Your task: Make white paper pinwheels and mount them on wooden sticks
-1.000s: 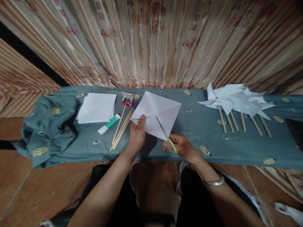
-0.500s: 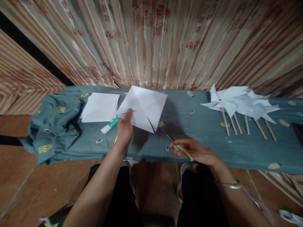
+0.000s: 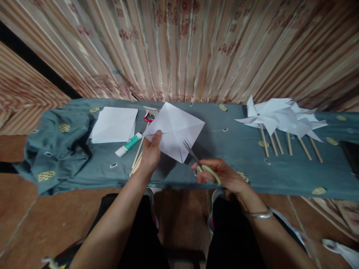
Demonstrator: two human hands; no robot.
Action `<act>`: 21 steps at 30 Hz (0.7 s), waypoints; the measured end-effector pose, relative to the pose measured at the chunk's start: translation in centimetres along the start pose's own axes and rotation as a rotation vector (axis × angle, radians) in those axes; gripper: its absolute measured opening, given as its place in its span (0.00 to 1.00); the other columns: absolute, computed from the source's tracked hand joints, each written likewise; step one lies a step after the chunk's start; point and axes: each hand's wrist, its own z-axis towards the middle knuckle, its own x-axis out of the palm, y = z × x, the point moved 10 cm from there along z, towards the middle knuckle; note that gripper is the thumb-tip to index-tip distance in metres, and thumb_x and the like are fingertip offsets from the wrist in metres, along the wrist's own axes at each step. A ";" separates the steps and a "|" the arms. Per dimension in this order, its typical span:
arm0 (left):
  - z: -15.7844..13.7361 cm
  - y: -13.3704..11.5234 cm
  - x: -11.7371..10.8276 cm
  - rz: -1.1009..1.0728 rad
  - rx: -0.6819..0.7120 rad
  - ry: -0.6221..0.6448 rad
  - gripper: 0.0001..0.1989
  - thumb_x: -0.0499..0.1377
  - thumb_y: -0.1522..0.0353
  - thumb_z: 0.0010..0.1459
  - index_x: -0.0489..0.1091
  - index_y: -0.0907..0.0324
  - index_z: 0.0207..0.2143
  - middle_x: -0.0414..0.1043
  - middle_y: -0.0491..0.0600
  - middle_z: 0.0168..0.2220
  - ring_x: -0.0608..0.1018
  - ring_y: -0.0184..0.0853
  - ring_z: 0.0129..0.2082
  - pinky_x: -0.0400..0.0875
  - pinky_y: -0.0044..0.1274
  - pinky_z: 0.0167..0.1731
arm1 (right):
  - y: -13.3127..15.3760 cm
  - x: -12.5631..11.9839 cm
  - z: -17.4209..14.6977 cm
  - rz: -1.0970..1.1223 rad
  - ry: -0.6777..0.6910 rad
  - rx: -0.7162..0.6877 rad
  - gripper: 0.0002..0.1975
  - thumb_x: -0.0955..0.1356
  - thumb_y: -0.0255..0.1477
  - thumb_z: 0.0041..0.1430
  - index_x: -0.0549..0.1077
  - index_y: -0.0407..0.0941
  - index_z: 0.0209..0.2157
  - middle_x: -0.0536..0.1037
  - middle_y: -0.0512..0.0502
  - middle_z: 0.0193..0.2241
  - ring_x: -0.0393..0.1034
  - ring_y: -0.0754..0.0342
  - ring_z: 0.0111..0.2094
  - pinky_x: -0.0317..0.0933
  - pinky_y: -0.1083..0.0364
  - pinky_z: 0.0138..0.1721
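Note:
My left hand [image 3: 153, 151] pinches a creased square of white paper [image 3: 175, 123] by its left corner, holding it above the cloth. Slits run inward from the paper's left and bottom corners. In my right hand [image 3: 218, 173] is a pair of scissors [image 3: 209, 172] with light green handles. The blades point up and left, with their tips over the lower right part of the paper, near the bottom slit. Whether the blades touch the paper I cannot tell.
On the blue-green cloth [image 3: 224, 149] lie a stack of white paper [image 3: 114, 125], a glue stick [image 3: 129, 144], thin wooden sticks [image 3: 137, 160] and a small red box [image 3: 148, 115] of metal pieces. Several white paper pinwheels [image 3: 280, 116] lie at right. A dark object [image 3: 350, 157] sits at the right edge.
The scissors have moved up and left, bringing their tips from beside the paper to over it. My left hand and the paper have shifted slightly right, uncovering the red box and sticks.

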 end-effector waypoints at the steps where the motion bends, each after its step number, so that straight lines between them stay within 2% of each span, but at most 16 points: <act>1: 0.0 0.0 0.2 -0.003 -0.002 0.009 0.15 0.63 0.57 0.52 0.73 0.59 0.37 0.78 0.52 0.42 0.75 0.44 0.51 0.68 0.29 0.52 | -0.5 0.5 0.3 0.004 0.008 0.032 0.30 0.74 0.52 0.42 0.74 0.39 0.37 0.75 0.48 0.23 0.65 0.58 0.23 0.58 0.56 0.26; 6: 0.3 0.8 0.5 -0.065 -0.011 0.057 0.17 0.60 0.58 0.55 0.72 0.59 0.43 0.77 0.52 0.43 0.76 0.43 0.49 0.70 0.30 0.49 | -2.0 0.8 1.2 0.049 -0.001 0.106 0.26 0.74 0.48 0.43 0.74 0.41 0.34 0.76 0.50 0.22 0.66 0.61 0.23 0.58 0.60 0.25; 13: -0.6 1.3 0.9 -0.028 -0.067 0.061 0.17 0.60 0.58 0.56 0.72 0.61 0.42 0.78 0.53 0.42 0.79 0.41 0.43 0.72 0.27 0.43 | -1.8 1.0 1.6 0.127 -0.042 0.093 0.27 0.76 0.48 0.38 0.74 0.41 0.33 0.75 0.52 0.21 0.65 0.62 0.21 0.58 0.61 0.24; 21: -1.0 0.8 1.5 -0.069 -0.044 0.074 0.19 0.60 0.58 0.55 0.71 0.61 0.45 0.77 0.55 0.45 0.78 0.43 0.47 0.70 0.30 0.49 | -1.7 1.4 2.0 0.173 -0.057 0.040 0.24 0.76 0.47 0.39 0.73 0.42 0.29 0.75 0.52 0.20 0.63 0.63 0.21 0.58 0.61 0.24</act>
